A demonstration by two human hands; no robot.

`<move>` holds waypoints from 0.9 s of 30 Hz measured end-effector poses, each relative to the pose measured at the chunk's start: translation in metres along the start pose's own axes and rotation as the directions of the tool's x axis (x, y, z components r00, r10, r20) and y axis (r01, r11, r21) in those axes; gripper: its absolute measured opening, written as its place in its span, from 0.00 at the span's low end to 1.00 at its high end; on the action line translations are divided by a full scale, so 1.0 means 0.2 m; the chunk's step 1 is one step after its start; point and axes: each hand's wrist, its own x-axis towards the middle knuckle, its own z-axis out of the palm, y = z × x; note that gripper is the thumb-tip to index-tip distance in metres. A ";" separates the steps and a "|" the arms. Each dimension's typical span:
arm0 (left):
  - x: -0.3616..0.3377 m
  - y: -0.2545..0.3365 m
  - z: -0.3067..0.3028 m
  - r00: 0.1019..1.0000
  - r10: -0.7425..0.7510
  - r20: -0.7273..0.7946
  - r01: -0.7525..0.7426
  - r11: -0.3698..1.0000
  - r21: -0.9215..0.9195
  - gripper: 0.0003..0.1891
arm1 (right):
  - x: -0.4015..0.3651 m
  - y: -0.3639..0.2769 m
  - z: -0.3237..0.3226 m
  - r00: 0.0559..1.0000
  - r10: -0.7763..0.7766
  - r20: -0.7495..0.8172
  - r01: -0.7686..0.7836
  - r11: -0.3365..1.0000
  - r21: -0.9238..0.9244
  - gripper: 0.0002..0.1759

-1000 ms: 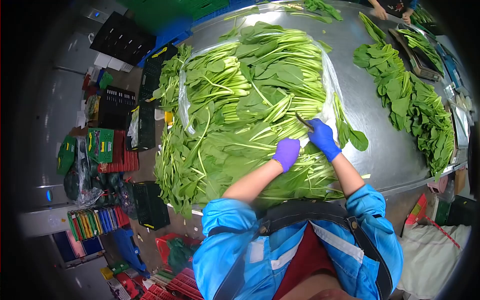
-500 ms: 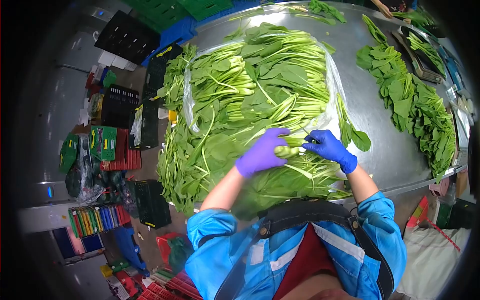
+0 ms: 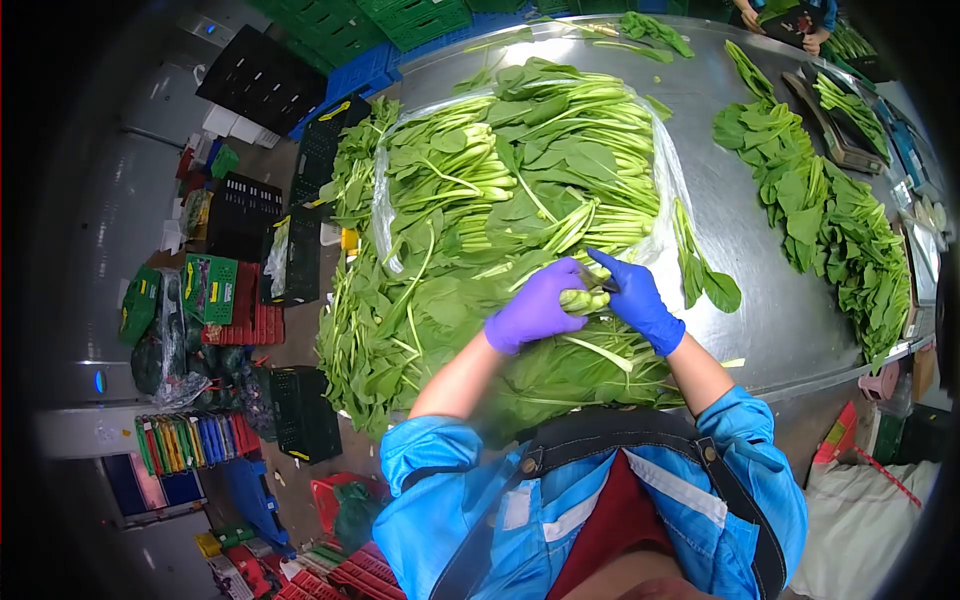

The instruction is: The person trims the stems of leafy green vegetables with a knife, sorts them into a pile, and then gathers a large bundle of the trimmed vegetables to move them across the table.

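Note:
My left hand (image 3: 540,308), in a purple glove, is closed around a bunch of leafy greens, whose pale cut stems (image 3: 583,300) stick out toward the right. Against those stem ends is my right hand (image 3: 642,302) in a darker blue glove, its fingers closed on a small dark knife (image 3: 603,284), mostly hidden by the glove. Both hands are over a large heap of leafy greens (image 3: 450,300). Beyond them, more bunches (image 3: 600,140) lie stacked on a clear plastic sheet (image 3: 672,170).
The metal table (image 3: 770,320) carries a row of greens (image 3: 810,200) on the right, near a scale-like device (image 3: 840,130). Another person's hands (image 3: 812,42) show at the far right. Black crates (image 3: 305,410) stand left of the table, green crates (image 3: 400,20) behind it.
My right hand has turned and moved slightly left, closer against the stem ends. My left hand keeps its hold on the bunch. The other person's hands have come further into view.

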 end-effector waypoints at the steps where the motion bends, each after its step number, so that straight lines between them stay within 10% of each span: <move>1: -0.01 0.01 -0.01 0.999 -0.023 -0.033 0.023 1.000 -0.003 0.20 | 0.01 0.06 0.01 0.999 -0.030 -0.039 0.030 1.000 0.002 0.29; 5: -0.03 -0.07 -0.07 0.986 0.070 -0.151 -0.062 0.996 0.057 0.18 | -0.02 0.13 -0.07 0.993 0.114 -0.025 -0.110 0.988 0.111 0.23; 12: -0.01 0.00 -0.06 0.995 -0.087 -0.050 0.091 0.992 0.090 0.17 | 0.05 0.03 0.01 0.988 -0.137 0.065 0.090 0.877 0.472 0.19; 14: -0.06 0.03 -0.12 0.959 -0.121 -0.255 0.128 0.992 0.008 0.15 | 0.03 0.07 0.00 0.989 0.097 0.112 -0.145 0.775 0.614 0.14; 17: -0.11 0.05 -0.22 0.899 -0.265 -0.349 0.297 0.954 0.042 0.15 | 0.05 0.15 -0.02 0.989 0.145 0.039 -0.137 0.762 0.633 0.12; 18: -0.10 0.03 -0.21 0.880 0.036 -0.474 0.135 0.938 0.321 0.15 | 0.07 0.14 -0.03 0.992 0.126 0.024 -0.120 0.848 0.516 0.10; 22: -0.07 0.04 -0.16 0.899 0.094 -0.428 0.119 0.888 0.444 0.16 | 0.09 0.10 -0.02 0.999 0.043 -0.027 -0.032 0.945 0.326 0.10; 27: 0.05 -0.15 0.00 0.991 -0.128 -0.033 0.122 0.983 -0.140 0.18 | 0.13 0.06 -0.07 0.990 0.068 0.125 -0.108 0.930 0.350 0.10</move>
